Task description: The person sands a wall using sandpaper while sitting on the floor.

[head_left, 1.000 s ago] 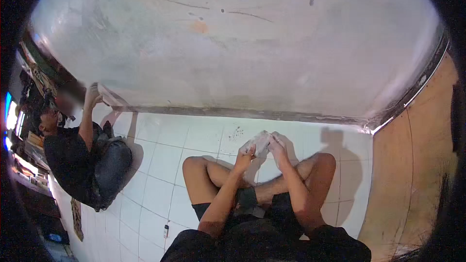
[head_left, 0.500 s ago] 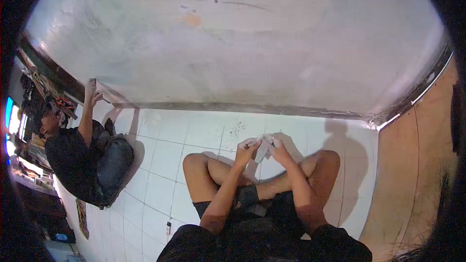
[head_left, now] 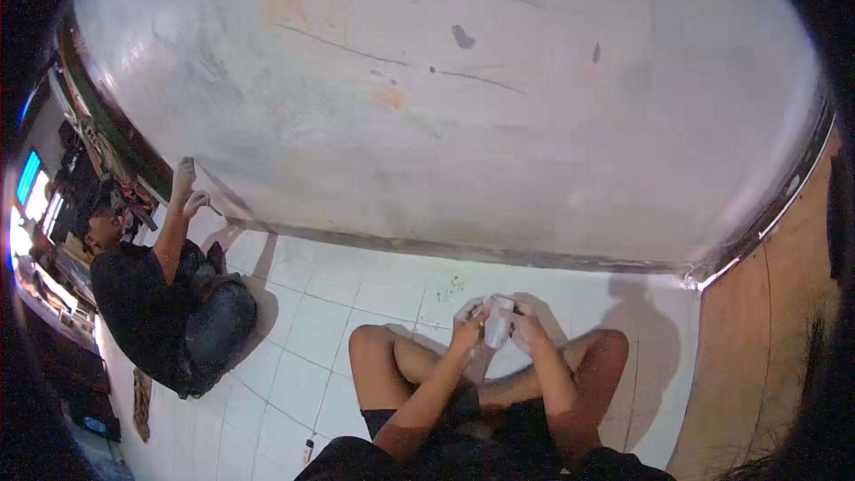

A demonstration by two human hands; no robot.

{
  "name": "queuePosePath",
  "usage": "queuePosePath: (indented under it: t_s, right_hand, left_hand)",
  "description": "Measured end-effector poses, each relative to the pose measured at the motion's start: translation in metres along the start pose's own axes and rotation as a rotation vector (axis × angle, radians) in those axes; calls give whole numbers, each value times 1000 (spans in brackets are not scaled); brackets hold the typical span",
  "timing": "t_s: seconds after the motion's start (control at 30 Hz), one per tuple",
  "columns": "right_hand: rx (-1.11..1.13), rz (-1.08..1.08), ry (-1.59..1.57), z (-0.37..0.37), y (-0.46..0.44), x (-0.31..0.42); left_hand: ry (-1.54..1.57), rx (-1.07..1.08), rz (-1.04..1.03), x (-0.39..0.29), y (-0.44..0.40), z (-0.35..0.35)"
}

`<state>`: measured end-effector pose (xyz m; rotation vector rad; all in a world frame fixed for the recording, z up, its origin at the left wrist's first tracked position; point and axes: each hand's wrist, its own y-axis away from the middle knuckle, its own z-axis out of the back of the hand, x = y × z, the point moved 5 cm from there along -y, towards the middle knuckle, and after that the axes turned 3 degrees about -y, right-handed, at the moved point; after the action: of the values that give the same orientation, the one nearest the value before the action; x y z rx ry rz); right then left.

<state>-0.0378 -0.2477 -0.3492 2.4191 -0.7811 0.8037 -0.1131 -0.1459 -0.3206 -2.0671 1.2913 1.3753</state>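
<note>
Above my crossed legs, both hands hold one pale grey, folded-looking sheet [head_left: 499,328]. Whether it is paper, cloth or sandpaper I cannot make out. My left hand [head_left: 468,324] grips its left side with closed fingers. On the other side, my right hand [head_left: 527,321] pinches the upper right edge, its fingers partly hidden behind the sheet. A whitish dust seems to coat the fingers of both hands. Dark specks [head_left: 454,287] lie on the floor just beyond my hands.
A stained, cracked wall [head_left: 499,142] rises ahead from the white tiled floor [head_left: 294,338]. To the left another person [head_left: 147,303] sits with raised hands at the wall. A wooden panel [head_left: 739,338] stands at the right. A small bottle [head_left: 308,451] is on the floor at lower left.
My view has tilted up, so more wall shows and my hands sit lower. The sheet has turned in my hands and now shows a flatter, more rectangular face.
</note>
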Motion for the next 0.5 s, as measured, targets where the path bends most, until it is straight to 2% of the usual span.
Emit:
queuePosePath:
  t_s: [0.1, 0.13, 0.23, 0.43, 0.5]
  right_hand:
    - [-62, 82, 16, 19, -8, -8]
    - [-5, 106, 0, 21, -7, -8]
    - [-53, 110, -22, -9, 11, 15]
    - [-128, 103, -181, 1, 6, 12]
    - [-66, 118, -184, -3, 8, 13]
  left_hand:
    - [17, -1, 91, 19, -5, 2]
    - [21, -22, 86, 25, -7, 1]
    - [50, -64, 30, 0, 0, -23]
    - [62, -135, 63, 12, -12, -26]
    - [43, -163, 39, 12, -14, -31]
